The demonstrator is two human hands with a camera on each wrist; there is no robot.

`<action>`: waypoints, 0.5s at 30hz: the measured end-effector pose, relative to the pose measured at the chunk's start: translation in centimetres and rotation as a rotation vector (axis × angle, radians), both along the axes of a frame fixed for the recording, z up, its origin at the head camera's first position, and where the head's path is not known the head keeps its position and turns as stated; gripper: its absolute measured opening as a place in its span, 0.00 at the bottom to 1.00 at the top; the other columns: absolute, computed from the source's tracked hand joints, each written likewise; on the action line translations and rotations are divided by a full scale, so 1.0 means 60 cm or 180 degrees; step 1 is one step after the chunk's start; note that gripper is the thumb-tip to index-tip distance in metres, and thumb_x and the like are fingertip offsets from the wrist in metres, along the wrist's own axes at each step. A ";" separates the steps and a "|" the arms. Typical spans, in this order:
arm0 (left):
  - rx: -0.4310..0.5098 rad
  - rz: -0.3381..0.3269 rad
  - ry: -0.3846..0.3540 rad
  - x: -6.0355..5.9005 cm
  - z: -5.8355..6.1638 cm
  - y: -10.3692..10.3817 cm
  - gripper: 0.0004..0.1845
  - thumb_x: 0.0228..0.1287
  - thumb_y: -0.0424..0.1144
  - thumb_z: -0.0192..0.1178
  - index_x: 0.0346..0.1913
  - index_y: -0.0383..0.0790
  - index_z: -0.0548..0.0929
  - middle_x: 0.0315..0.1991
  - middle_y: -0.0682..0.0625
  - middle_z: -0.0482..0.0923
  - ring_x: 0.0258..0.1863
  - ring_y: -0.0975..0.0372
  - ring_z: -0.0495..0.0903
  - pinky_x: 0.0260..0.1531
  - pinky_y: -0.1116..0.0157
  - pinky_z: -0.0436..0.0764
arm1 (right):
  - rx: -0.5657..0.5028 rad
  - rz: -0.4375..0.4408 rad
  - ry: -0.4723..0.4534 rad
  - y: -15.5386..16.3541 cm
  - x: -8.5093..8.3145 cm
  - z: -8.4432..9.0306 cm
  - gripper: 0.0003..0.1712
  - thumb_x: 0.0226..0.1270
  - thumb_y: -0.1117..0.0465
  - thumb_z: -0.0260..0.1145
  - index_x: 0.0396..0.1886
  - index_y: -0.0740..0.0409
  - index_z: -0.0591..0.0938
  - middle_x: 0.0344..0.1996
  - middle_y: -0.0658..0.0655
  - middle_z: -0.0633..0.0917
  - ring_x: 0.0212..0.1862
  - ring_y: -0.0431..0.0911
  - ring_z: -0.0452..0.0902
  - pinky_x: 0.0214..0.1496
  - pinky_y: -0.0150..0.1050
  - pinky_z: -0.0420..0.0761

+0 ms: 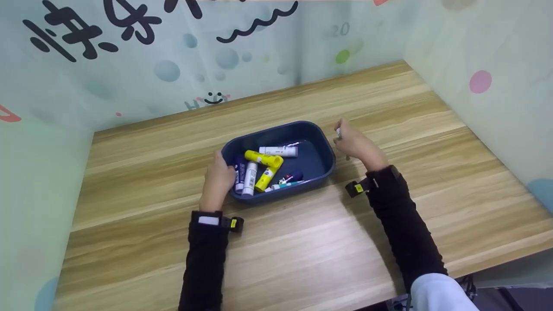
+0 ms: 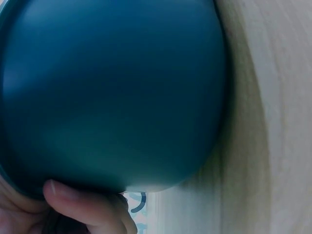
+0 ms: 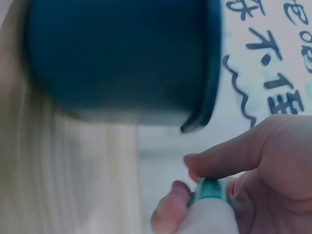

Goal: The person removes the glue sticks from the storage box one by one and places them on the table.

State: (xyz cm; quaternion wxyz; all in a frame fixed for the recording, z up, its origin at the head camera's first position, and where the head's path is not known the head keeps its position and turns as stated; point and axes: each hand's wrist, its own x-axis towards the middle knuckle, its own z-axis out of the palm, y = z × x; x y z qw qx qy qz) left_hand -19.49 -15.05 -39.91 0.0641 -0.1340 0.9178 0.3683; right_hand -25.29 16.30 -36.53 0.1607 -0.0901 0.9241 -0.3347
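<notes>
A dark blue rectangular bin [image 1: 317, 151] stands on the wooden table. My left hand [image 1: 218, 179] grips its left rim, and in the left wrist view the fingers [image 2: 83, 207] lie against the bin's wall [image 2: 112, 97]. Just beyond the bin's right end, my right hand [image 1: 356, 144] pinches a white stick with a teal end [image 3: 210, 212], which looks like a glue stick. Inside the bin lie a white glue stick [image 1: 278, 151], a yellow glue stick [image 1: 261, 158], another yellow one [image 1: 267, 177] and a white tube [image 1: 249, 178] beside a dark blue tube [image 1: 239, 172].
Smaller white-and-teal and dark items [image 1: 287, 179] lie near the bin's front wall. The wooden table [image 1: 142, 181] meets printed wall panels [image 1: 259, 65] at the back and sides. Its front edge [image 1: 497, 263] shows at lower right.
</notes>
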 end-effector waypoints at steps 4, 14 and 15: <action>-0.0006 -0.0008 0.0019 -0.001 0.000 0.000 0.30 0.66 0.32 0.43 0.70 0.32 0.50 0.63 0.28 0.63 0.60 0.41 0.68 0.58 0.47 0.69 | 0.0046 -0.0056 -0.0054 0.010 -0.007 -0.010 0.20 0.63 0.70 0.47 0.53 0.72 0.58 0.36 0.64 0.70 0.16 0.43 0.66 0.18 0.33 0.69; 0.0039 -0.0015 -0.0065 -0.001 0.002 -0.002 0.30 0.67 0.33 0.42 0.71 0.33 0.48 0.65 0.29 0.61 0.62 0.43 0.65 0.60 0.49 0.67 | 0.0316 -0.0198 0.0234 0.016 -0.017 -0.022 0.17 0.64 0.68 0.52 0.50 0.74 0.68 0.49 0.73 0.74 0.43 0.59 0.74 0.49 0.49 0.75; 0.0039 -0.0018 -0.0070 -0.001 0.003 -0.001 0.30 0.67 0.33 0.42 0.71 0.33 0.48 0.65 0.29 0.60 0.62 0.42 0.65 0.60 0.49 0.67 | 0.0322 -0.0234 0.0309 0.016 -0.017 -0.021 0.16 0.65 0.67 0.52 0.49 0.74 0.69 0.49 0.73 0.75 0.44 0.60 0.75 0.49 0.49 0.75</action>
